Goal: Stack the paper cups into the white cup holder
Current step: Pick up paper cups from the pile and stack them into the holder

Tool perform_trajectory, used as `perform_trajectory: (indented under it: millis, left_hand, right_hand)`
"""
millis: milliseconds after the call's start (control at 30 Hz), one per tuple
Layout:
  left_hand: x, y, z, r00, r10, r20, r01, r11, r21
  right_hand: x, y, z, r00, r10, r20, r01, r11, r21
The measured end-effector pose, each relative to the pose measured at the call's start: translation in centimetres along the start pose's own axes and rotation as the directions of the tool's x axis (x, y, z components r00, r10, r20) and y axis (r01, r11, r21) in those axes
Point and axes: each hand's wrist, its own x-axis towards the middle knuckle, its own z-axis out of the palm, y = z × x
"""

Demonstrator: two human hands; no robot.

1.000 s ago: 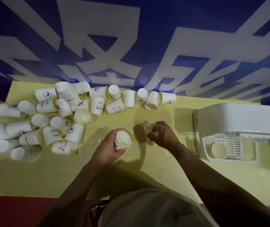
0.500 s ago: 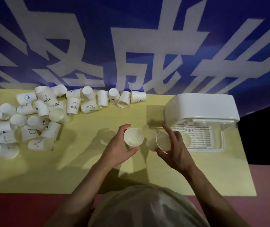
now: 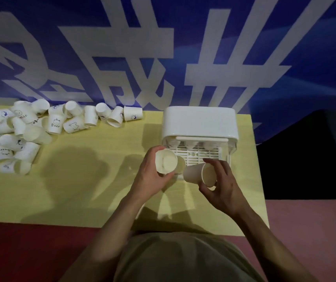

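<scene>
The left hand (image 3: 153,176) grips a paper cup (image 3: 166,161) with its mouth up, just in front of the white cup holder (image 3: 199,123), which sits on the yellow bench (image 3: 81,190) at about 1 o'clock from the person. The right hand (image 3: 222,186) holds a second paper cup (image 3: 198,175) tipped on its side, mouth toward 4 o'clock, over the holder's slotted tray (image 3: 201,154). Another cup (image 3: 181,164) stands on the tray, partly hidden behind the left-hand cup. A heap of loose paper cups (image 3: 30,131) lies at 10 o'clock, well apart from the holder.
</scene>
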Motion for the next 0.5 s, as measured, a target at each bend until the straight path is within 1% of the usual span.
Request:
perform_trajectory:
  millis: [100,200,333,500]
  left_hand:
    - [0.2,0.5,1.9,1.0,-0.015,-0.023,0.016,1.0,0.022]
    - [0.9,0.3,3.4,0.998,-0.06,-0.012,0.061,0.995,0.073]
    - [1.5,-0.5,4.8,0.995,-0.097,0.017,0.093,0.982,0.163]
    - [2.0,-1.6,5.8,0.99,-0.129,0.054,0.117,0.975,0.187]
  right_hand:
    - [0.0,1.2,-1.7,0.999,-0.008,0.032,0.007,1.0,0.006]
    - [0.3,2.1,-2.8,0.999,-0.019,0.035,0.019,1.0,0.015]
    - [0.4,2.8,-3.3,1.0,-0.015,0.002,0.015,1.0,0.02]
    - [0.4,3.1,-3.3,1.0,0.018,-0.015,-0.017,0.999,0.03]
